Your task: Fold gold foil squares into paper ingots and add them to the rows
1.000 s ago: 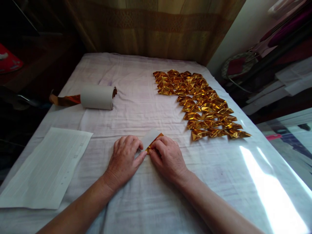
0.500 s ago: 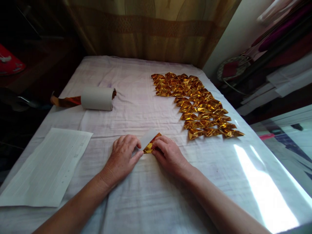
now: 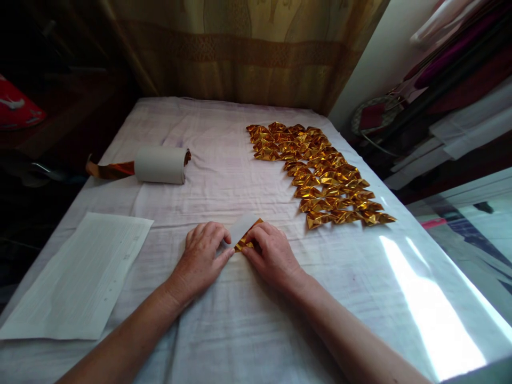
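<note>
A small sheet of gold foil paper (image 3: 242,229), white on its back, lies on the cloth between my hands with one side folded over to show gold. My left hand (image 3: 204,250) pinches its left corner between thumb and fingers. On the gold fold rest the thumb and bent fingertips of my right hand (image 3: 272,250), closed on the paper's right side. The fingers partly cover the sheet. Beyond my right hand, several folded gold foil pieces (image 3: 332,176) sit in rows.
A roll of foil paper (image 3: 160,165), white side out with a gold strip trailing left, lies at the back left. Nearer is a white printed sheet (image 3: 80,277). A pale cloth (image 3: 224,176) covers the surface. A curtain (image 3: 240,53) hangs behind it, and sunlight falls at the right.
My right hand has shifted slightly left along the fold, toward my left thumb, and now covers more of the gold. My left hand keeps its hold. The camera view has moved slightly.
</note>
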A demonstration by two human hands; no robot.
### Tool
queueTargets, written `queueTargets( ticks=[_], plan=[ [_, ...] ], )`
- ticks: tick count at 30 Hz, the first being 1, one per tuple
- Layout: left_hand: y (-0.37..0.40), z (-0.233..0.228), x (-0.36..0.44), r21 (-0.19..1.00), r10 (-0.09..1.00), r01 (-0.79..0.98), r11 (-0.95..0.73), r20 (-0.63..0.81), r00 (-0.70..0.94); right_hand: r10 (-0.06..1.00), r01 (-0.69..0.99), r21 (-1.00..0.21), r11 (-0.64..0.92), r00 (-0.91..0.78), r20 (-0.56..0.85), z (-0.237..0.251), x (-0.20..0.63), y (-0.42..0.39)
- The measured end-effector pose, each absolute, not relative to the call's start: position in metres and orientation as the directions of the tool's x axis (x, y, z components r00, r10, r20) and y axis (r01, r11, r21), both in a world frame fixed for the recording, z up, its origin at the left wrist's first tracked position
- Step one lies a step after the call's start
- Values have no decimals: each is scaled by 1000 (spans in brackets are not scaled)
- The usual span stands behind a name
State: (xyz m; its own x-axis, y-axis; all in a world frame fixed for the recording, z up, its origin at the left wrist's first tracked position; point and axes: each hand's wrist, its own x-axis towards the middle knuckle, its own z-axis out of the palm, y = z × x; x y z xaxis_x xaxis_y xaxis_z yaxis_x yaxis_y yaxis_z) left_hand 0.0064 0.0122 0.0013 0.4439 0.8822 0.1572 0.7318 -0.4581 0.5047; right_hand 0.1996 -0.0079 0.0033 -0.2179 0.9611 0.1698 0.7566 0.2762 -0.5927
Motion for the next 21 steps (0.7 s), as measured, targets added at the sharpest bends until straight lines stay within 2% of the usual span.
queueTargets(
  ticks=[7, 12, 18, 21],
  plan=[
    [17, 4, 3, 495, 860, 720, -486, 127, 494, 910, 580, -711, 397, -349, 224, 4, 221, -3],
    [14, 14, 4, 442, 846, 727, -525, 180, 501, 914, 505, -765, 399, -287, 288, 0, 221, -3],
    [7, 20, 16, 263, 718, 669, -695, 308, 625, 913, 457, -791, 406, -233, 335, -6, 223, -1],
    [10, 17, 22, 200, 708, 685, -700, 321, 630, 911, 453, -791, 411, -226, 344, -4, 223, -1]
  ],
)
